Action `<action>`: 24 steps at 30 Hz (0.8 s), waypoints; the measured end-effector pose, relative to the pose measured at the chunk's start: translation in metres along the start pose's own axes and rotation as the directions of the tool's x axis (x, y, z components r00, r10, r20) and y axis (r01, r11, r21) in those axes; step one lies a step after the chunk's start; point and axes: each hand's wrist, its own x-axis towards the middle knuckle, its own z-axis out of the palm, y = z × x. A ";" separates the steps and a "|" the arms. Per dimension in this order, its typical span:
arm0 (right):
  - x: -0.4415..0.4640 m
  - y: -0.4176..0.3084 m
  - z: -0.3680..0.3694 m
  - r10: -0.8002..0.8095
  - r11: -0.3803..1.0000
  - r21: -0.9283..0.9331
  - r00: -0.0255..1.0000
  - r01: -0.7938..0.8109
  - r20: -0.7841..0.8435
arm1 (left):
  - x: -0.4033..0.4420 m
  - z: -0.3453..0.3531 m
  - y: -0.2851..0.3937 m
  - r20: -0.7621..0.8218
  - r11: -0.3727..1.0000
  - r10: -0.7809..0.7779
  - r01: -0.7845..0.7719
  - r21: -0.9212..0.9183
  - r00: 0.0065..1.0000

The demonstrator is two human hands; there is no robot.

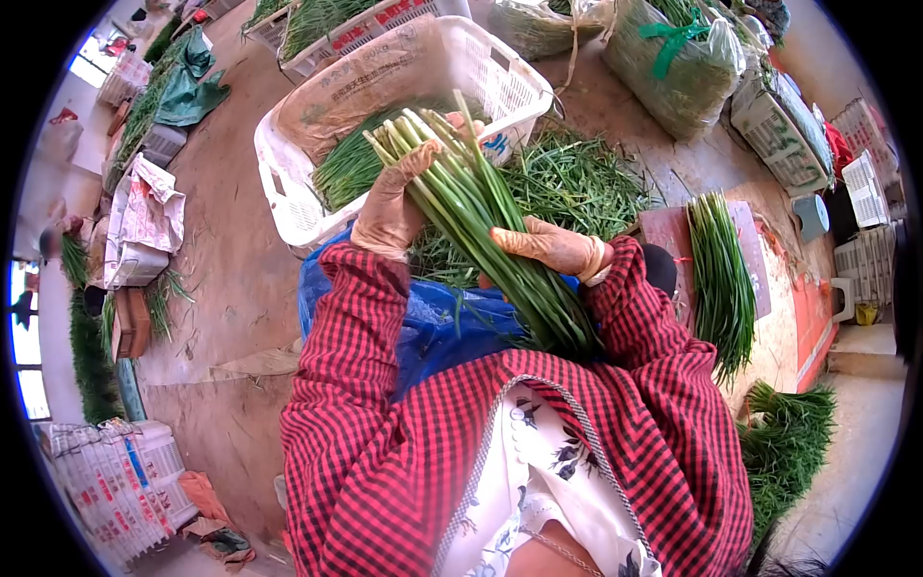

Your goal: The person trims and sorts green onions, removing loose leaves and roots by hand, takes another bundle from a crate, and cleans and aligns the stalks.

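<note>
A thick bunch of garlic chives [486, 216] lies slantwise in front of my chest, pale cut ends up and leaf tips towards my lap. My gloved left hand [389, 207] grips it near the pale ends, thumb across the stems. Lower down, my gloved right hand [550, 247] is wrapped around its middle, with the fingers underneath hidden. Just beyond stands a white plastic basket [274, 188] lined with a printed sack, holding more chives [358, 159]. Loose green leaves [577, 183] are heaped beside it. Blue plastic sheeting [433, 327] covers the area below my hands.
To my right, another bunch of chives [721, 279] rests on a reddish board [663, 231]. More greens [788, 442] lie behind it. A stuffed clear bag [663, 82] with a green tie stands at the back right. White crates [120, 486] are stacked at lower left.
</note>
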 end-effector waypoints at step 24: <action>-0.037 0.011 -0.081 -0.149 0.978 -0.184 0.954 0.102 -0.261 | -0.055 -0.106 0.121 -0.475 0.865 0.499 -0.385 0.322 0.725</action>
